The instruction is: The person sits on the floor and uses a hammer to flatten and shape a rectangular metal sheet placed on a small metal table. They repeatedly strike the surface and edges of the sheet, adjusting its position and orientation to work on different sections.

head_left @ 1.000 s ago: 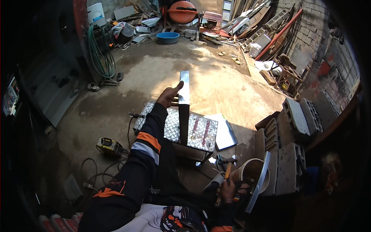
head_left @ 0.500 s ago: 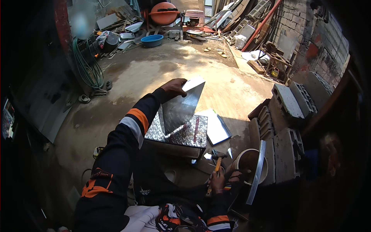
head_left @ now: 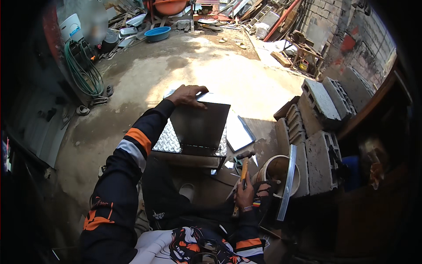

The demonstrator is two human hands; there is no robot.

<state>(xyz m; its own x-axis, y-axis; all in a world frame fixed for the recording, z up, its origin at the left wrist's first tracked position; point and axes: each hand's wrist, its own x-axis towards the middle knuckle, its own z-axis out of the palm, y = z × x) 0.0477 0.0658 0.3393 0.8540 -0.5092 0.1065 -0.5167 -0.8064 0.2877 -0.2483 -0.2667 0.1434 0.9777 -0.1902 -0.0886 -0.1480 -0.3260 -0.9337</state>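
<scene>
My left hand (head_left: 188,95) grips the top edge of a folded sheet-metal piece (head_left: 198,125), thumb on the near face and fingers over the edge. The piece stands upright, its near face dark in shadow, its lower edge at a diamond-plate tabletop (head_left: 167,140) on a low stand. In my right hand (head_left: 244,196), held over my right thigh, is a hammer (head_left: 243,171) by its yellowish handle, the dark head pointing up. The hammer is apart from the metal piece.
Right of the stand a shiny flat metal sheet (head_left: 239,133) lies on the floor. A pale bucket (head_left: 297,177) with a long metal strip (head_left: 288,185) leaning across it stands by my right knee, next to stacked concrete blocks (head_left: 323,158). Farther off are a blue basin (head_left: 157,34) and a coiled green hose (head_left: 81,72).
The metal piece has turned from a tilted, raised pose to stand upright on the tabletop, its near face facing me. My left hand has spread along its top edge. The hammer remains in my right hand.
</scene>
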